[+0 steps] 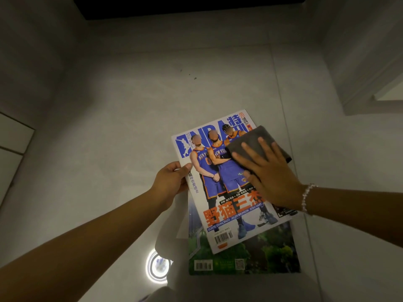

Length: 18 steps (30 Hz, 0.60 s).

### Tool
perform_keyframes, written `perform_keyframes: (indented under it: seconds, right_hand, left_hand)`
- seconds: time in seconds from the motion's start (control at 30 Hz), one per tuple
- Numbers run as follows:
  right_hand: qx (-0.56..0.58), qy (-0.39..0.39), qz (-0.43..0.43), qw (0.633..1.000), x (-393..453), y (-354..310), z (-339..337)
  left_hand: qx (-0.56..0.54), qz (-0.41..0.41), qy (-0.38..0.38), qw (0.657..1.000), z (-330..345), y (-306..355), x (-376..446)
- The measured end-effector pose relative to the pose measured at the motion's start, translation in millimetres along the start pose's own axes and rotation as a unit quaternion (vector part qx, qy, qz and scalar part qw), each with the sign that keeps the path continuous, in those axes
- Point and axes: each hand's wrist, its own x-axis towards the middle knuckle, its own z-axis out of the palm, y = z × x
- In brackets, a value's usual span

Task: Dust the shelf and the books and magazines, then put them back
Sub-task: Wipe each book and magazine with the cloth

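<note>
I hold a basketball magazine, its cover showing three players in blue kit, above the floor. My left hand grips its left edge, thumb on the cover. My right hand lies flat with straight fingers on a folded grey cloth, pressing it onto the cover's upper right part. Below it on the floor lies a second magazine with a dark green cover, partly hidden by the first.
The pale tiled floor fills most of the view, with a round lamp reflection near the bottom. A dark strip runs along the top. White cabinet fronts stand at the left, and a white ledge sits at the right.
</note>
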Motion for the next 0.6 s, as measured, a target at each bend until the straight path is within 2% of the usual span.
perform_keyframes:
  seconds: [0.17,0.27,0.33,0.43,0.53,0.6]
  right_hand:
    - [-0.015,-0.018,-0.175,0.984,-57,-39,8]
    - [-0.02,-0.03,-0.257,0.966,-63,-28,0]
    - [-0.041,-0.024,-0.242,0.969,-51,-5,-5]
    - [-0.04,-0.025,-0.161,0.986,-39,23,-10]
    - [-0.028,-0.024,-0.101,0.994,-46,19,-4]
    - [-0.022,-0.022,-0.094,0.995,-54,0,-2]
  left_hand:
    - [0.009,-0.004,0.011,1.0,0,1,1]
    - [0.016,-0.002,0.013,1.0,2,0,1]
    - [0.016,-0.003,0.011,1.0,1,0,1]
    - [0.016,-0.004,0.006,1.0,0,1,0]
    - [0.011,-0.006,0.007,1.0,1,2,-1]
    - [0.01,-0.011,0.013,1.0,2,3,-2]
